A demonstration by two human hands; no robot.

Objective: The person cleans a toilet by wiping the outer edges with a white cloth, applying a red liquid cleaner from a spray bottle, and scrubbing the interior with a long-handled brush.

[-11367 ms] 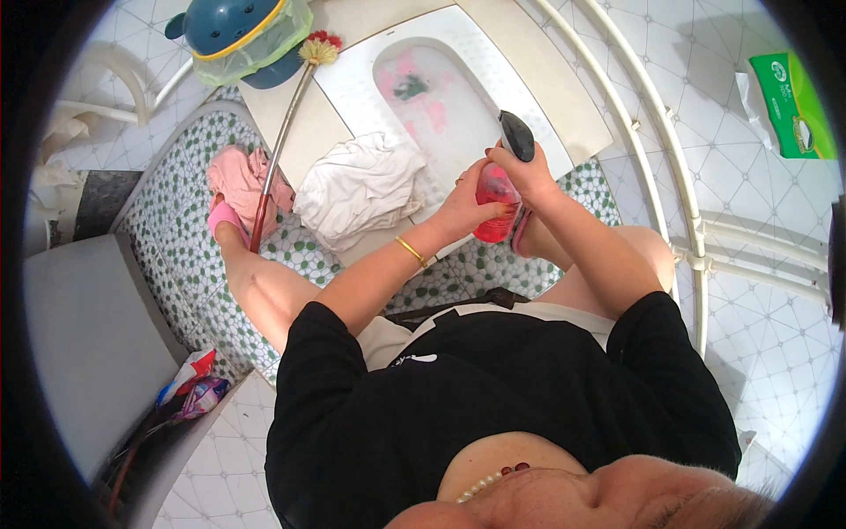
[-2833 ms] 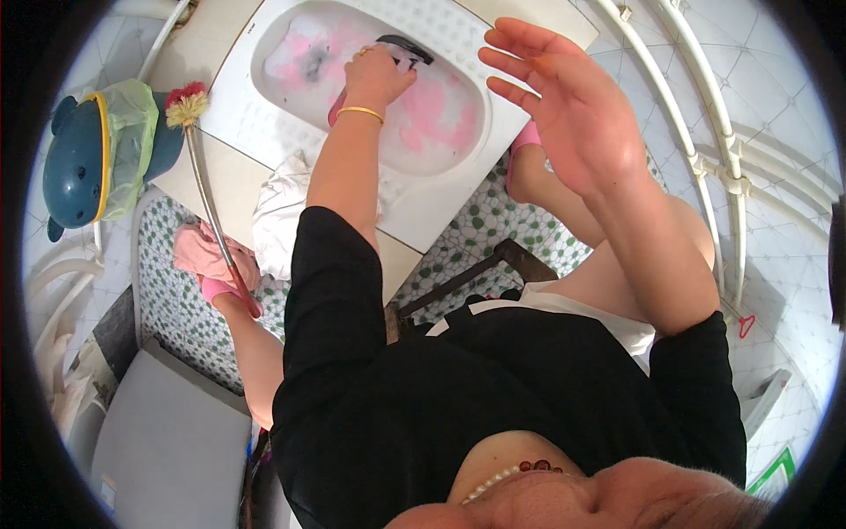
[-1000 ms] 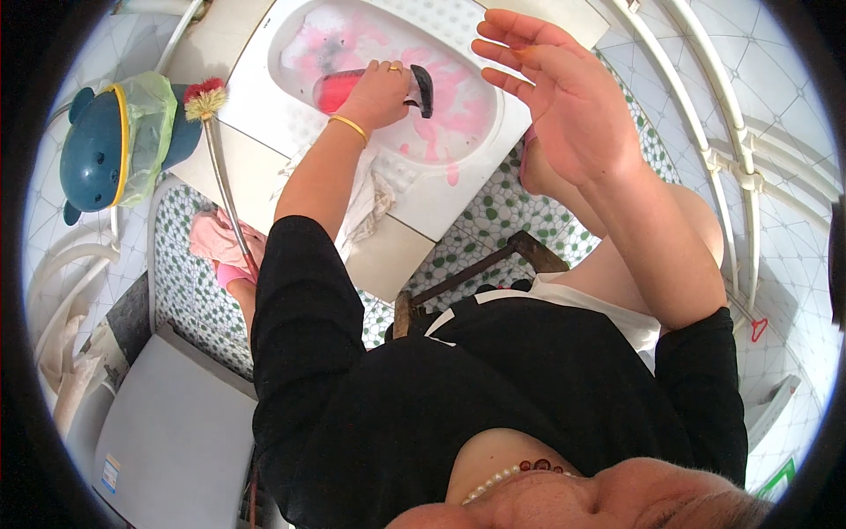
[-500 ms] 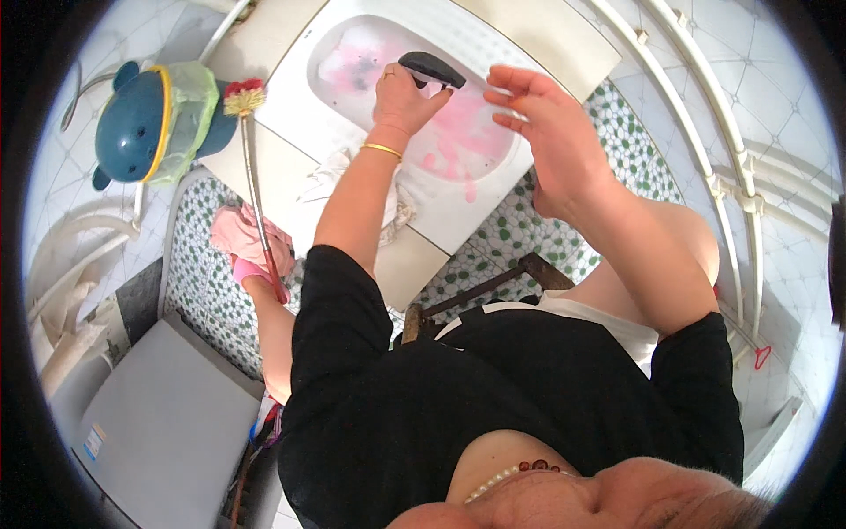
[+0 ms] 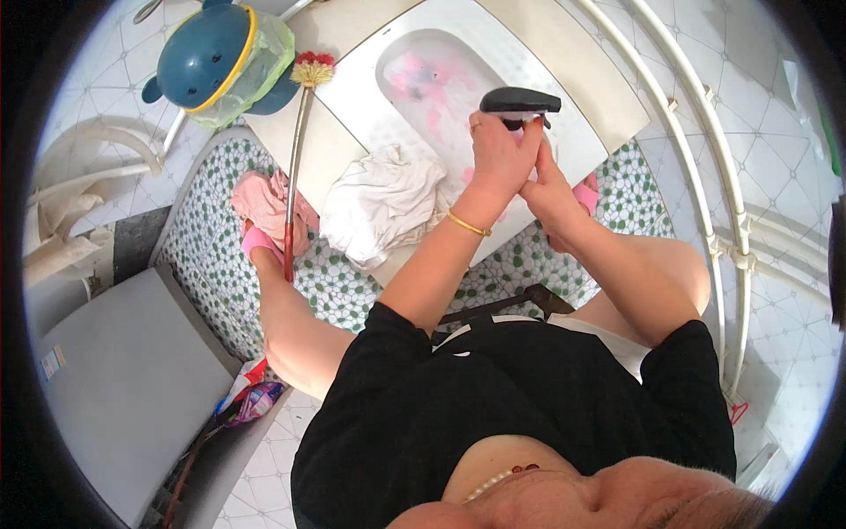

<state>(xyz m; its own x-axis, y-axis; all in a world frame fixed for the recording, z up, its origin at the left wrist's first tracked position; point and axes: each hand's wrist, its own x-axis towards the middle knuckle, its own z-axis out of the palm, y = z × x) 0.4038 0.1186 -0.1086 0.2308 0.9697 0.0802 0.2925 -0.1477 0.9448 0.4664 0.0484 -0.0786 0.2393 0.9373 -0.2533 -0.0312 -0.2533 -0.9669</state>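
Over the near end of the white squat toilet (image 5: 507, 44), held the black-topped spray bottle (image 5: 520, 100) in the closed left grip (image 5: 504, 159). Had the right grip (image 5: 552, 196) against the left; could not tell whether holding anything. Had a crumpled white cloth (image 5: 381, 203) lying to the left, near the long-handled brush (image 5: 299, 167).

Looks smooth, plastic at the spray head (image 5: 520, 100); glossy at the squat toilet (image 5: 354, 81); matt, creased at the white cloth (image 5: 383, 201) over its near-left edge.
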